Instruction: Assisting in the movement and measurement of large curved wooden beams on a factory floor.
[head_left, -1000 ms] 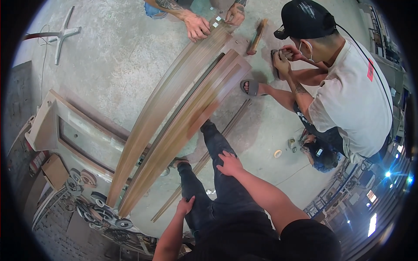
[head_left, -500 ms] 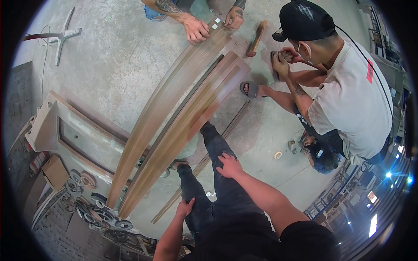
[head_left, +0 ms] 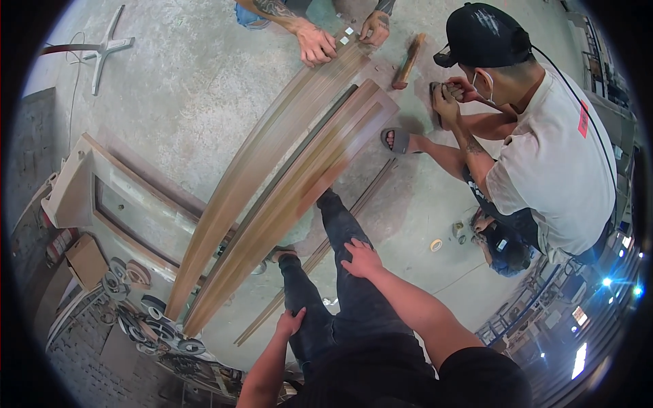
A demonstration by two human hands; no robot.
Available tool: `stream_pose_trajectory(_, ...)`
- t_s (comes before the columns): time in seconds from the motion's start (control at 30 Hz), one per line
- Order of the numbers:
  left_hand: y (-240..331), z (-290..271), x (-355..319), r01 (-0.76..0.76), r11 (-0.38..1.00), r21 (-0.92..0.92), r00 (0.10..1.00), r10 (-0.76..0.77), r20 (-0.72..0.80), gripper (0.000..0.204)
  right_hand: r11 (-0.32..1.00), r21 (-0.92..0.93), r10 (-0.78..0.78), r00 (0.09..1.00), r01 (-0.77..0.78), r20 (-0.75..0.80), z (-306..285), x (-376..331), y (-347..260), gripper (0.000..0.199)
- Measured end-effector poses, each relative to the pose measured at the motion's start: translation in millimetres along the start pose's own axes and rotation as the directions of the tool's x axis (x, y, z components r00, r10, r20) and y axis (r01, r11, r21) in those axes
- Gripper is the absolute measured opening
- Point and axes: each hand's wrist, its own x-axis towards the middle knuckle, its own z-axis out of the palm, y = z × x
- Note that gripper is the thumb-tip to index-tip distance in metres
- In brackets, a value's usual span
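My right hand [head_left: 362, 260] lies on my right thigh with its fingers spread. On my left thigh rests my left hand [head_left: 292, 321], its thumb apart and nothing seen in it; its other fingers show only in part. Beyond my dark trousers [head_left: 350, 289], a long brown wooden panel [head_left: 299, 194] stretches from lower left to upper right. A second curved wooden panel [head_left: 258, 136] lies alongside it on the left. At that panel's far end, a co-worker's hand [head_left: 316, 45] and other hand [head_left: 374, 28] touch it, near two small white squares.
At right a person in a white shirt [head_left: 558, 163] crouches, hands together. Thin wooden strips [head_left: 360, 204] lie on the floor near my feet. A wooden block [head_left: 410, 61], a tape roll [head_left: 436, 245], a wooden frame [head_left: 146, 194] and a cardboard box [head_left: 86, 262] are around.
The floor and panels sit slightly farther right in the picture, as the view has turned a little. Both my hands stay on my thighs.
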Motion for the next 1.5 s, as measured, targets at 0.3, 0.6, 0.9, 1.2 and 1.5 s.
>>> stream_pose_trajectory(0.3,1,-2,-2,0.012,1.000,0.001,1.000,-0.012,-0.003,0.099,1.000,-0.020,-0.005,1.000,0.004,-0.007,0,0,-3,0.071)
stream_pose_trajectory(0.6,2,-3,-3,0.007,1.000,0.002,1.000,-0.007,-0.006,0.099,1.000,-0.014,-0.019,1.000,0.018,-0.023,3,0,-1,0.070)
stream_pose_trajectory(0.9,2,-4,0,0.020,0.999,0.025,1.000,-0.020,0.019,0.099,1.000,0.029,0.001,1.000,-0.002,0.029,-2,1,-2,0.071)
stream_pose_trajectory(1.2,-6,0,5,0.022,1.000,0.014,1.000,-0.022,0.001,0.097,0.999,0.035,0.004,1.000,-0.005,0.027,-3,1,-2,0.071)
stream_pose_trajectory(1.5,-37,20,-27,-0.082,0.989,-0.127,0.940,0.034,-0.340,0.059,0.995,-0.081,-0.055,0.998,0.055,0.002,4,-10,1,0.067)
